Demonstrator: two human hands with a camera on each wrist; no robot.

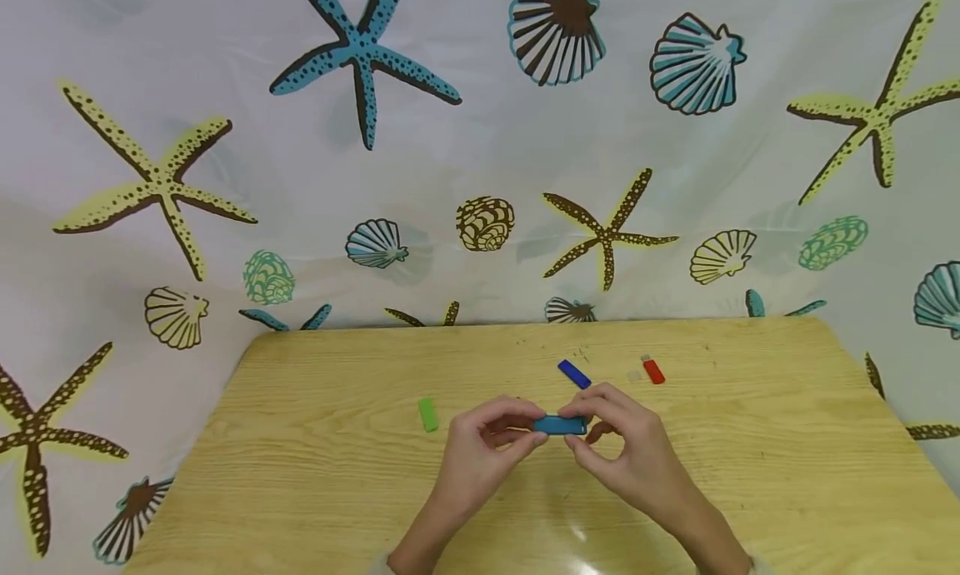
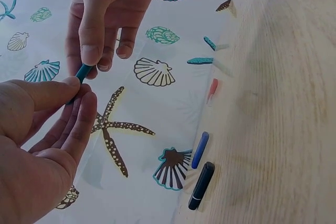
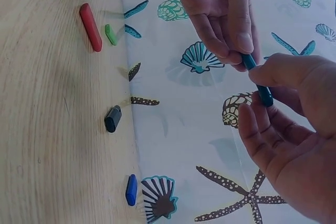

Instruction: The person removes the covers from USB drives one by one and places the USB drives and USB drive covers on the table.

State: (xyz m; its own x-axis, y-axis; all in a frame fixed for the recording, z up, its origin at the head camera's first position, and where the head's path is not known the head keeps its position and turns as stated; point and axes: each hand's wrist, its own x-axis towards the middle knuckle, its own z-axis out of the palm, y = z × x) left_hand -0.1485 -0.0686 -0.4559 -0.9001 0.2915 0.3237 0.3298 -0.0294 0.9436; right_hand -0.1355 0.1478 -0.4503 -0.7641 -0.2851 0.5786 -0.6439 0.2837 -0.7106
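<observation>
In the head view, a teal-blue stick (image 1: 559, 425), shaped like a capped USB stick, is held level above the table between both hands. My left hand (image 1: 487, 442) pinches its left end between thumb and fingers. The other end is gripped the same way by my right hand (image 1: 626, 446). Seen from the left wrist, thumbs and fingertips cover much of the stick (image 2: 83, 72). The right wrist view shows its rounded end (image 3: 266, 97) poking out past the right fingers.
On the wooden table (image 1: 315, 450) lie a green stick (image 1: 427, 414), a blue stick (image 1: 574, 373) and a red USB stick (image 1: 653, 370). Wrist views add a black stick (image 2: 201, 186) and a longer red stick (image 3: 91, 28). A shell-patterned cloth (image 1: 480, 142) hangs behind.
</observation>
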